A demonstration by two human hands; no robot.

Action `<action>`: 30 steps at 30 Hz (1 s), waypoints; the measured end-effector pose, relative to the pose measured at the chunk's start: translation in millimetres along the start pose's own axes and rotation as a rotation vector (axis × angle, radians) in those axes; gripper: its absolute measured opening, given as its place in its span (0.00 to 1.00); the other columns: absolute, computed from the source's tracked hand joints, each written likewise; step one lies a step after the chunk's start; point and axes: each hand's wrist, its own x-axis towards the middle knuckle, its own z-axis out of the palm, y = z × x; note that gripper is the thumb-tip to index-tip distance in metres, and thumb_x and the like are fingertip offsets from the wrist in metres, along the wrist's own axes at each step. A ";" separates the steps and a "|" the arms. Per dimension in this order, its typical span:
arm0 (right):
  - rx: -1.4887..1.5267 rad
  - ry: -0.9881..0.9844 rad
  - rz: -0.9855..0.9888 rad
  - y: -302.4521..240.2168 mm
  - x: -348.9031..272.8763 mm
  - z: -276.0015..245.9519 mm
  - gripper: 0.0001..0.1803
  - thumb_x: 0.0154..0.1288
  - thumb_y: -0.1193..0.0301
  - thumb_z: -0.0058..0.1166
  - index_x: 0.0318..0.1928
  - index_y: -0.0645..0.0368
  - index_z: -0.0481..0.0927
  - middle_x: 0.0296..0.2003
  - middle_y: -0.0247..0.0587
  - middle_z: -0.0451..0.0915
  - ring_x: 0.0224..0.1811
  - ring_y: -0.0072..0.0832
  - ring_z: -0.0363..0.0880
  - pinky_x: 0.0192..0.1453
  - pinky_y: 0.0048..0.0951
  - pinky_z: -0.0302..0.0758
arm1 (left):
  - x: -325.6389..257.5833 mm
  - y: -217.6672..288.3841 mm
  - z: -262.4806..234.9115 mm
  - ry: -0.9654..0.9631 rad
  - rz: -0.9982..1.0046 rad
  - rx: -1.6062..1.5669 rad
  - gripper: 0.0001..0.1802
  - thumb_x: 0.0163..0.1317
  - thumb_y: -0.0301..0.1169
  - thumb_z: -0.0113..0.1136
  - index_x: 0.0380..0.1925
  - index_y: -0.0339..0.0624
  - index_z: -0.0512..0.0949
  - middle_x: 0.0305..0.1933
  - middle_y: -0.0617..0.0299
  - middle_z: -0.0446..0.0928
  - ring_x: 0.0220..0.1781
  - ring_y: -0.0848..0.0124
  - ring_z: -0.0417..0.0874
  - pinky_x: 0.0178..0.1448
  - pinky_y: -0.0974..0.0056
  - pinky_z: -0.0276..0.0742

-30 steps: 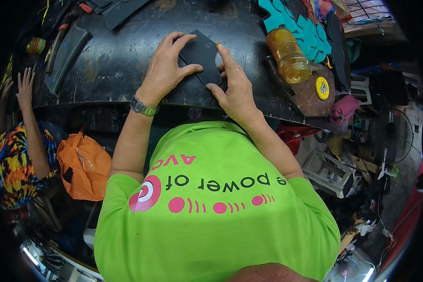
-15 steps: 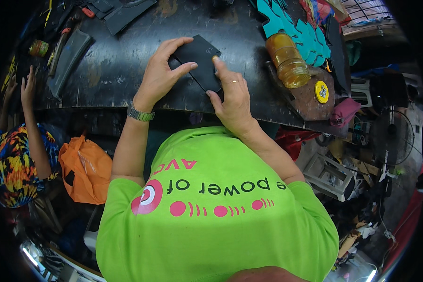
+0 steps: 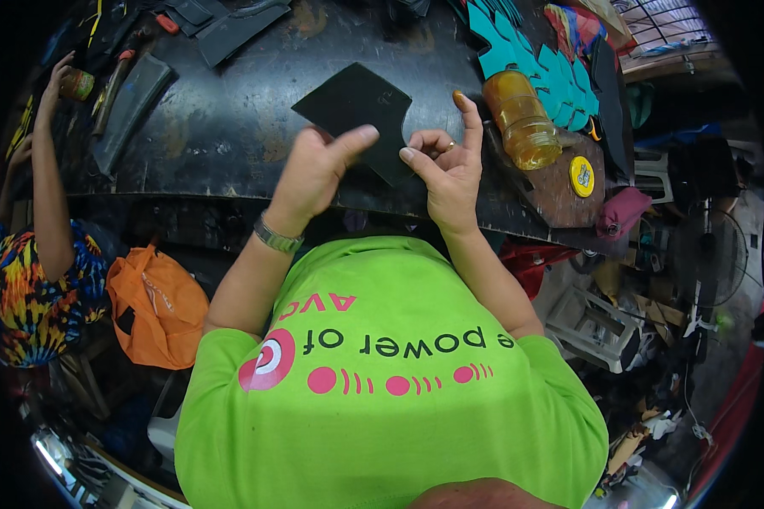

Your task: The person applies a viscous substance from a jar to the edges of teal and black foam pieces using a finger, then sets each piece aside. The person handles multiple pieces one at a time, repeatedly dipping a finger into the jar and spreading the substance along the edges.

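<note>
A flat black cut piece of sheet material, with a curved notch on its right side and a small pale mark, is raised off the table. My left hand closes on its lower left edge, thumb on top and fingers hidden beneath. At the piece's lower right edge, my right hand pinches with thumb and bent fingers. Its index finger points up, with an amber smear on the tip. Beside that hand, a clear plastic bottle holding amber liquid lies tilted on the table.
Teal cut pieces lie behind the bottle, and a round yellow lid lies nearer. At left, a co-worker's hand touches a small jar near a hammer. An orange bag hangs below the dark table.
The black piece has been turned and lifted. My left hand has come down to its lower edge; my right index finger has swung up away from it. The co-worker's hand has reached the jar.
</note>
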 end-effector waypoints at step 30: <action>-0.329 -0.041 -0.153 0.6 9.6 -3.4 0.26 0.66 0.88 0.53 0.62 0.56 0.81 0.54 0.32 0.71 0.43 0.15 0.71 0.51 0.16 0.72 | -20.7 -18.0 13.2 -0.058 -0.125 -0.044 0.19 0.71 0.22 0.57 0.60 0.36 0.71 0.58 0.60 0.79 0.54 0.75 0.82 0.57 0.67 0.80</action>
